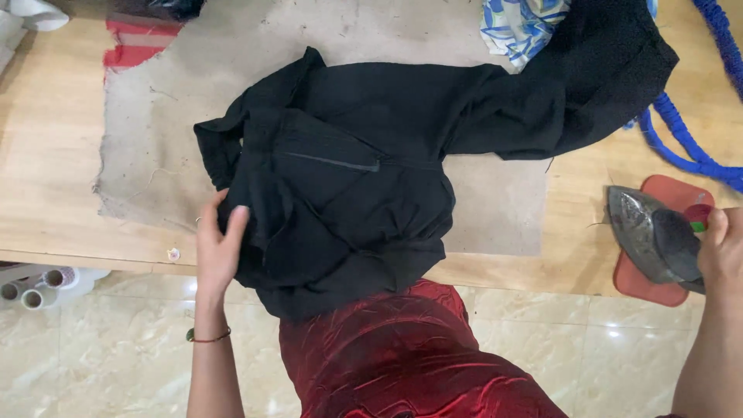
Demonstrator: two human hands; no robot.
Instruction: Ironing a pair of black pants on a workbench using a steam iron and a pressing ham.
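Observation:
A black garment (371,170) with a zip pocket lies crumpled on a grey ironing pad (155,139) on a wooden table (46,155). My left hand (219,240) presses flat on the garment's left lower edge, fingers apart. At the right edge my right hand (721,251) grips the handle of a metal clothes iron (646,232), which is tilted up over a red rest mat (658,286).
A blue and white patterned cloth (522,23) lies at the far edge, partly under the black garment. A blue coiled cord (689,139) runs along the right. White tubes (35,286) sit under the table at left. My red skirt (402,356) is below.

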